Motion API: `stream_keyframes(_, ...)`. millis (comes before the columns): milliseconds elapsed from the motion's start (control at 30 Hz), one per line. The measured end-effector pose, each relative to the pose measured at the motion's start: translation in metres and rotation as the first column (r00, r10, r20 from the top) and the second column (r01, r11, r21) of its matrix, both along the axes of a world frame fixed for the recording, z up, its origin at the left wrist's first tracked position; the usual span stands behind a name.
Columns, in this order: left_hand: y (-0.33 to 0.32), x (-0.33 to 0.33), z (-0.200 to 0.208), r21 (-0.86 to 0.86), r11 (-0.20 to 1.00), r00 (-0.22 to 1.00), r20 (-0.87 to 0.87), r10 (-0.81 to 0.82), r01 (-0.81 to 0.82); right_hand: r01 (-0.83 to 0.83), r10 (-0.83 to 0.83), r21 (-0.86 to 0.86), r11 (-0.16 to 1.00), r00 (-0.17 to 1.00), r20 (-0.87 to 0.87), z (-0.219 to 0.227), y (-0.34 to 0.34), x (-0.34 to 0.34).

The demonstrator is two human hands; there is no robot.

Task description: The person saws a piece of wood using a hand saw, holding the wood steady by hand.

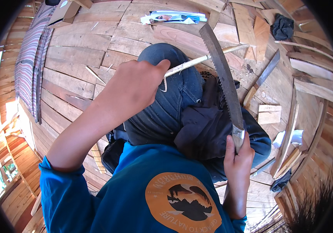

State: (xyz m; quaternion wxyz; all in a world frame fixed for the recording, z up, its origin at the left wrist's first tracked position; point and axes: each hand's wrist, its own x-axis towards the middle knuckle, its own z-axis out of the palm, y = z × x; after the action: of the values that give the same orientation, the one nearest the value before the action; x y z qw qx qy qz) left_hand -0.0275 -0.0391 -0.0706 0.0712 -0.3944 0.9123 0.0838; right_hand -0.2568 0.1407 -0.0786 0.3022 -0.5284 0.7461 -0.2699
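My left hand is closed round a thin pale wooden stick, above my bent knee in dark blue trousers. The stick points away to the right and passes behind the saw blade; its far end shows beyond. A curved pruning saw stands up from my right hand, which is wrapped round its handle. Its toothed edge faces left, against or just in front of the stick; I cannot tell whether they touch. A curl of peeled wood hangs by my left fingers. Dark cloth lies across my lap.
A machete with a wooden handle lies on the plank floor to the right, near a small wood block. Boards line the right side. A crumpled wrapper lies ahead; striped fabric hangs at the left.
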Motion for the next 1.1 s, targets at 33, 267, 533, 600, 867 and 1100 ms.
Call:
stream_keyframes(33, 0.0, -0.001, 0.001, 0.006, 1.0, 1.0, 0.001, 0.002, -0.002, -0.003, 0.003, -0.011, 1.0, 1.0, -0.001, 0.001, 0.0, 0.0)
stream_keyframes(267, -0.002, 0.0, 0.0, 0.002, 1.0, 0.999, -0.029, -0.024, 0.024, 0.005, -0.003, 0.048, 0.999, 0.999, -0.04, -0.005, -0.001, 0.001)
stream_keyframes(533, -0.004, 0.0, 0.0, 0.071, 0.997, 1.0, -0.024, 0.005, -0.003, -0.065, 0.067, 0.035, 0.997, 0.995, -0.067, -0.004, -0.016, 0.002)
stream_keyframes(600, 0.007, -0.006, 0.0, 0.064, 0.998, 1.0, 0.011, 0.012, -0.012, -0.146, 0.146, 0.011, 0.989, 0.981, -0.128, -0.015, -0.035, 0.011)
stream_keyframes(867, 0.001, 0.005, -0.002, 0.058, 0.998, 0.998, 0.062, -0.013, 0.009, -0.132, 0.12, -0.099, 0.986, 0.985, -0.12, -0.017, -0.072, 0.019)
stream_keyframes(1100, 0.002, -0.004, -0.004, 0.034, 0.999, 0.997, 0.057, -0.044, 0.043, -0.044, 0.044, -0.053, 0.998, 0.999, 0.013, -0.02, -0.051, 0.026)
